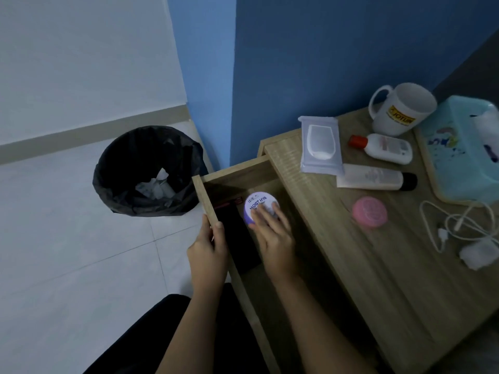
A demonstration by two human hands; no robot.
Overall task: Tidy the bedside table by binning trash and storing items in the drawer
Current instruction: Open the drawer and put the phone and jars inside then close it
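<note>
Your left hand (208, 249) grips the drawer (206, 195) front while your right hand (272, 233), fingers spread flat, rests on the purple-lidded cream jar (256, 205) inside, at the drawer's far end.

The round purple-and-white jar lid (259, 206) in the open drawer (209, 197) reads "MOIST HYA"; a smaller line above it is too blurred to read, and fingers cover the rest. The white mug (402, 109) on the counter (378, 265) bears a yellow label with "JOTUN", seen upside down. Print on the white bottle (386, 148) and the pale tube (374, 177) is too small to read.
</note>
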